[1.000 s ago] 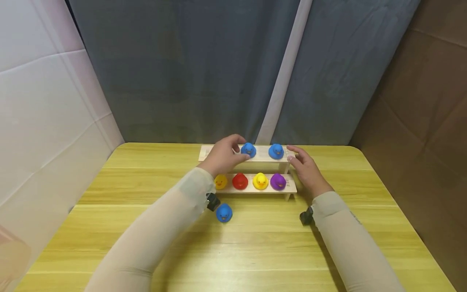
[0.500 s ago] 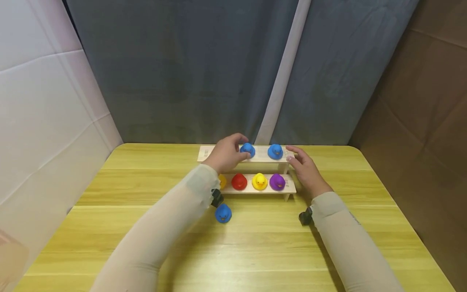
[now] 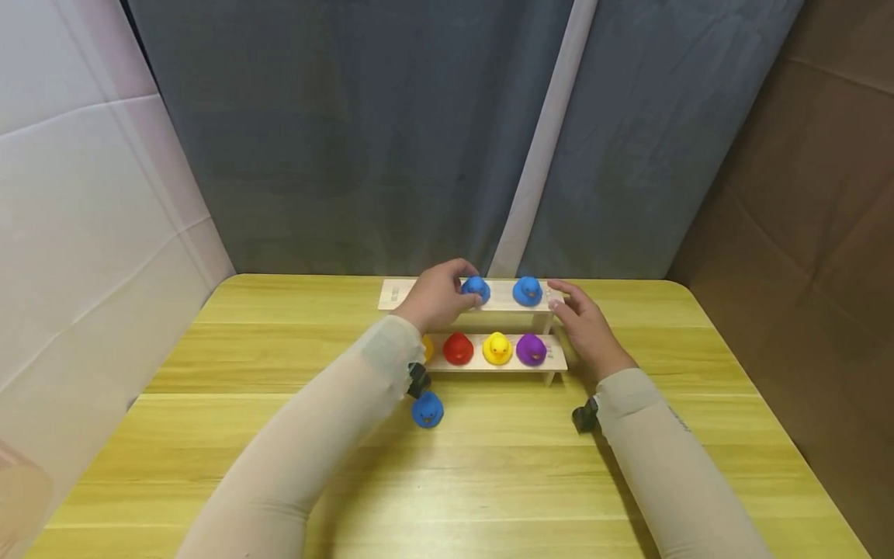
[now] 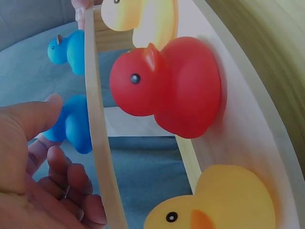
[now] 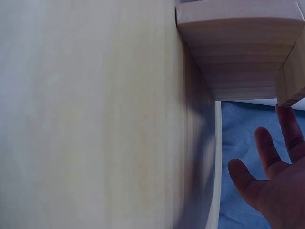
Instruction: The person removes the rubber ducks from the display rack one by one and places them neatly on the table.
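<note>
My left hand (image 3: 438, 296) is at the upper board of a two-tier wooden shelf (image 3: 501, 299). Its thumb and index finger pinch a blue rubber duck (image 4: 76, 124) that sits on this board, while the other fingers curl loosely beside it. To the right, a second blue rubber duck (image 3: 527, 291) stands on the same board. My right hand (image 3: 590, 330) holds the board's right end between thumb and fingers; its lower fingers (image 5: 243, 179) spread out in the right wrist view. A third blue rubber duck (image 3: 427, 410) sits on the table in front, near the left wrist.
The lower board carries a red duck (image 3: 458, 348), a yellow duck (image 3: 497, 348) and a purple duck (image 3: 531, 350). Another yellow duck (image 4: 233, 202) is partly behind the left forearm in the head view. A grey curtain (image 3: 349, 155) hangs behind the table (image 3: 489, 481).
My left hand has shifted slightly right around the blue duck, and its forearm covers more of the left yellow duck. The right hand stays at the shelf's end.
</note>
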Demonstrator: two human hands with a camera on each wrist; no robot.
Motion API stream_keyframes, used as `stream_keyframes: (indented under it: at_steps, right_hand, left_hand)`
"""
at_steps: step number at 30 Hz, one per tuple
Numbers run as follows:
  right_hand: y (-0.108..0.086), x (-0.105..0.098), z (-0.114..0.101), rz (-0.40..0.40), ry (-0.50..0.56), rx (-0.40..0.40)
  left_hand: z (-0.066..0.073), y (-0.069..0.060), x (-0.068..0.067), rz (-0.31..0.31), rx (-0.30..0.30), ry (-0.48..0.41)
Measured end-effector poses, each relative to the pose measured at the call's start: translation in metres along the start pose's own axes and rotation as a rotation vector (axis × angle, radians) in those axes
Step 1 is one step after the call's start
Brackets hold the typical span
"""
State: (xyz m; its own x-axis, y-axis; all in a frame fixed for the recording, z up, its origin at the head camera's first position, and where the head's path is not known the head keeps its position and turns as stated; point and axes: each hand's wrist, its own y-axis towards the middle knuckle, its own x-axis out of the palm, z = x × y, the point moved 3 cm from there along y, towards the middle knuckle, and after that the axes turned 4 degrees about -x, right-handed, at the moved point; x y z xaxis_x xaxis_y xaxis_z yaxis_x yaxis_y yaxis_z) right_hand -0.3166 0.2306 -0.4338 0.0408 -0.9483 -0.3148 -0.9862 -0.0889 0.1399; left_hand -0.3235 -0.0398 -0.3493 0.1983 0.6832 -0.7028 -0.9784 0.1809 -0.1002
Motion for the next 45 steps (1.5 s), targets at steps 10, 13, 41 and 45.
stream_keyframes:
  at_steps: [10, 13, 41, 45]
  right_hand:
    - [0.001, -0.002, 0.004, -0.004, -0.009, 0.018]
    - [0.004, -0.002, 0.006, -0.01, -0.005, 0.019]
    - [0.003, 0.0, 0.003, 0.0, 0.051, -0.028]
    - [0.004, 0.0, 0.003, 0.0, 0.036, -0.021]
  left_hand:
    - [0.004, -0.003, 0.001, 0.004, 0.028, -0.016]
    - [0.005, -0.005, 0.0, 0.003, 0.028, -0.014]
    - [0.016, -0.032, 0.001, 0.003, 0.067, -0.021]
    - [0.018, -0.037, 0.0, 0.006, 0.099, -0.016]
